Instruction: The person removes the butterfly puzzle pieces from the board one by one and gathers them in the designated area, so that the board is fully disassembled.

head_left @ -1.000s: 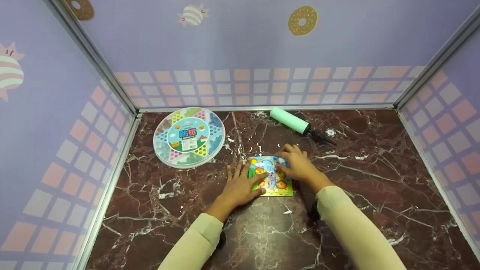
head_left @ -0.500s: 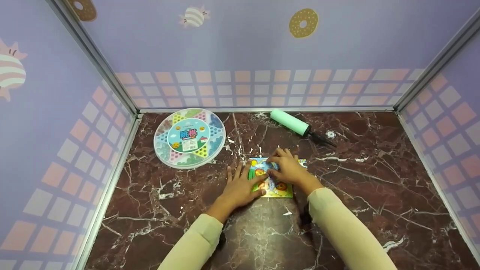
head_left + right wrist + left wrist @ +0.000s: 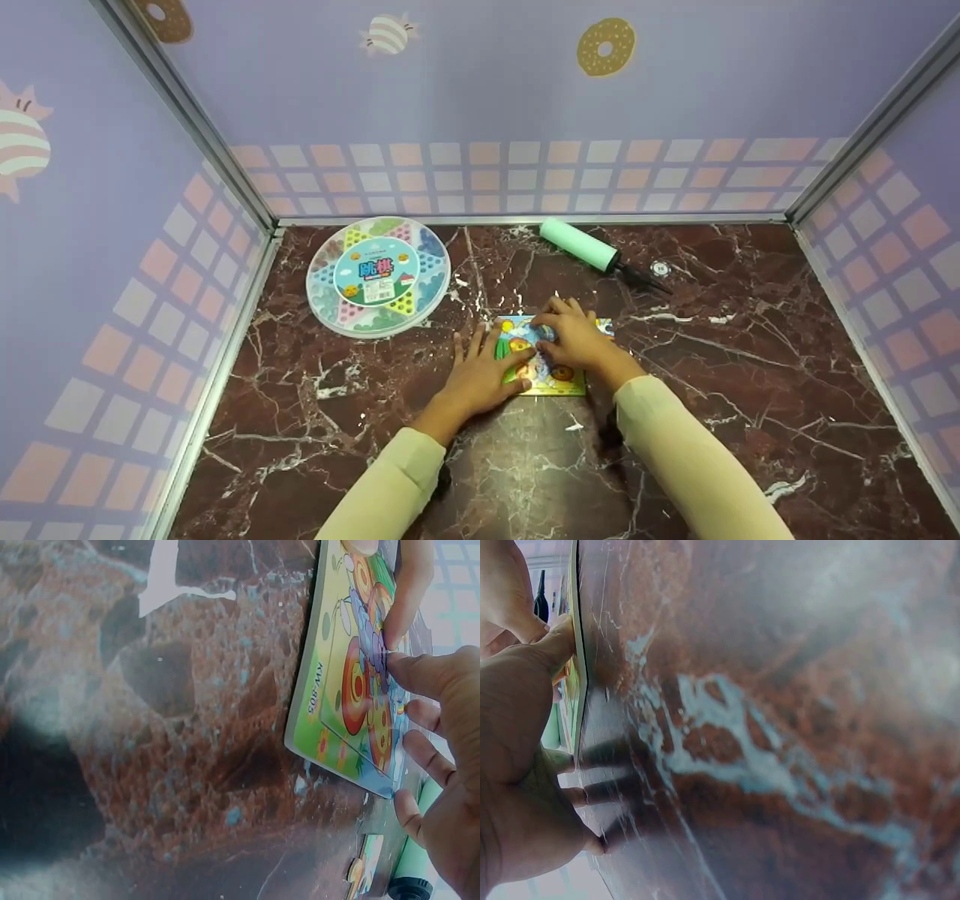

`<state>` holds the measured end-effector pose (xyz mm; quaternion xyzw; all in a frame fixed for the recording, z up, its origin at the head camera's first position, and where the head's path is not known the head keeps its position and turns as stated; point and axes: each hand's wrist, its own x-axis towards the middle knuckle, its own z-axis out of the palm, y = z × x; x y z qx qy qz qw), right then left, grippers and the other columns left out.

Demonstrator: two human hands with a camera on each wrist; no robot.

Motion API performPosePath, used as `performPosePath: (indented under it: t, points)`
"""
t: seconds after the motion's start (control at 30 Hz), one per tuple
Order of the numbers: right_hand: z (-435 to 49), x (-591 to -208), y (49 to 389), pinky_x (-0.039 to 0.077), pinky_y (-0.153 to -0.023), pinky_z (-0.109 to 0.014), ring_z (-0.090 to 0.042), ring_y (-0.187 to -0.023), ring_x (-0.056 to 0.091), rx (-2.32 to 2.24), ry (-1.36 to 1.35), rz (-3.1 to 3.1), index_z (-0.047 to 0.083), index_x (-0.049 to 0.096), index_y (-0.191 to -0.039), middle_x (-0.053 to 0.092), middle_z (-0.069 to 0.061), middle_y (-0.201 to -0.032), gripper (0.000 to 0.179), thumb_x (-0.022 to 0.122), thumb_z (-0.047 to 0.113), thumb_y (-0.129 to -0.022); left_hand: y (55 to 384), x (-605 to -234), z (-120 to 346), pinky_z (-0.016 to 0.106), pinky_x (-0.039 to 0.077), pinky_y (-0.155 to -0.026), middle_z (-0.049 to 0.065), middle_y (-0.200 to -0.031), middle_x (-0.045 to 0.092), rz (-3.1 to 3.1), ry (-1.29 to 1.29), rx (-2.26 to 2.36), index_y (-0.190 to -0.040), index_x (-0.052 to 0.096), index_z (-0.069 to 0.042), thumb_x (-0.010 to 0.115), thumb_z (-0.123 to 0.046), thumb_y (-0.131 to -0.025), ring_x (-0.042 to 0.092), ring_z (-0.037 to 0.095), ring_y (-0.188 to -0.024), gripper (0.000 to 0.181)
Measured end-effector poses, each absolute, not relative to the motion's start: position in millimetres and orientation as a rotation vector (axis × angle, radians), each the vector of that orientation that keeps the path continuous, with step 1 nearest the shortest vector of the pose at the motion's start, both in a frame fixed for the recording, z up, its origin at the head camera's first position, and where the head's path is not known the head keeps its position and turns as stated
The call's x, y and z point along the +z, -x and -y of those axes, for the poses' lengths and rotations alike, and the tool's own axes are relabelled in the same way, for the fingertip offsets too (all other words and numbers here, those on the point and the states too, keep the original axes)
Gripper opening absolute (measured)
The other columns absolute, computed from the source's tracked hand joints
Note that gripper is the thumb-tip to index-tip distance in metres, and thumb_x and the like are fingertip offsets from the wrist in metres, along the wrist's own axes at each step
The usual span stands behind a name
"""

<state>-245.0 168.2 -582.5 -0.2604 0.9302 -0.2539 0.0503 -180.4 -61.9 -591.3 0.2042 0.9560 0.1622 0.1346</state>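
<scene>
A colourful cartoon jigsaw puzzle board [image 3: 559,386] lies flat on the table, printed with a butterfly and "KW-805". The left hand [image 3: 480,375] rests spread at its left side, with thumb and index finger on the board and the other fingertips on the table. Over the board's upper right, the right hand [image 3: 581,337] has its fingers bent, thumb and fingertips at a blue puzzle piece [image 3: 401,706] with a rainbow print. The hand hides most of that piece in the head view. A loose puzzle piece [image 3: 365,866] lies beside the board, by the right hand.
On the dark red marble table [image 3: 750,420], a round Chinese checkers set [image 3: 379,277] lies back left. A mint green hand pump [image 3: 581,245] with a black nozzle lies at the back, beside a small round white chip [image 3: 660,268]. Patterned walls enclose three sides.
The right hand has moved left from the board's upper right corner onto its upper middle, uncovering the loose puzzle piece at the right. The left hand stays in place.
</scene>
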Motion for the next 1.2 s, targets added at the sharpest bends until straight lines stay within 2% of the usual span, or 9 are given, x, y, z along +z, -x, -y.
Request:
performPosePath:
  t: [0.37, 0.67, 0.77, 0.9, 1.07, 1.2]
  points:
    - [-165.6, -581.0, 246.1, 0.044, -0.099, -0.075, -0.044, -0.130, 0.054, -0.752, 0.739, -2.811, 0.012, 0.077, -0.134, 0.062, -0.014, -0.136, 0.035, 0.081, 0.015, -0.099, 179.6, -593.1, 61.7, 0.082, 0.002, -0.132, 0.019, -0.187, 0.010, -2.781, -0.597, 0.472, -0.167, 0.046, -0.048, 0.055, -0.067, -0.108, 0.006, 0.053, -0.172, 0.063]
    - [-162.7, -577.7, 245.9, 0.041, -0.092, -0.062, -0.039, -0.121, 0.050, -0.717, 0.717, -2.804, 0.010, 0.075, -0.137, 0.058, -0.016, -0.134, 0.038, 0.080, 0.013, -0.100, 180.0, -590.0, 61.8, 0.081, 0.003, -0.133, 0.018, -0.186, 0.014, -2.780, -0.585, 0.472, -0.167, 0.046, -0.049, 0.057, -0.066, -0.107, 0.006, 0.051, -0.172, 0.063]
    - [-161.9, -576.9, 246.1, 0.041, -0.091, -0.064, -0.038, -0.118, 0.047, -0.745, 0.690, -2.799, 0.007, 0.074, -0.134, 0.056, -0.018, -0.132, 0.037, 0.080, 0.010, -0.098, 180.3, -590.6, 62.0, 0.081, 0.003, -0.133, 0.018, -0.186, 0.015, -2.781, -0.588, 0.479, -0.167, 0.047, -0.048, 0.058, -0.067, -0.107, 0.007, 0.051, -0.172, 0.064]
    - [-160.5, -576.9, 246.2, 0.043, -0.097, -0.071, -0.037, -0.117, 0.047, -0.802, 0.651, -2.800, 0.005, 0.073, -0.129, 0.055, -0.019, -0.129, 0.036, 0.081, 0.007, -0.095, 180.5, -590.8, 61.8, 0.081, 0.003, -0.133, 0.018, -0.187, 0.014, -2.783, -0.588, 0.478, -0.167, 0.046, -0.048, 0.057, -0.067, -0.107, 0.007, 0.051, -0.172, 0.064]
    - [-159.2, -577.6, 246.6, 0.043, -0.093, -0.061, -0.037, -0.117, 0.047, -0.823, 0.646, -2.801, 0.004, 0.071, -0.127, 0.055, -0.019, -0.128, 0.036, 0.082, 0.005, -0.092, 180.8, -592.4, 61.5, 0.081, 0.002, -0.133, 0.017, -0.187, 0.013, -2.785, -0.577, 0.475, -0.167, 0.046, -0.049, 0.057, -0.067, -0.107, 0.006, 0.050, -0.172, 0.064]
    - [-158.6, -577.6, 246.4, 0.044, -0.095, -0.060, -0.039, -0.118, 0.049, -0.825, 0.633, -2.779, 0.002, 0.070, -0.128, 0.055, -0.021, -0.131, 0.036, 0.081, 0.005, -0.094, 180.4, -593.6, 60.9, 0.081, 0.002, -0.133, 0.017, -0.187, 0.012, -2.786, -0.574, 0.464, -0.167, 0.046, -0.048, 0.057, -0.068, -0.107, 0.006, 0.050, -0.172, 0.065]
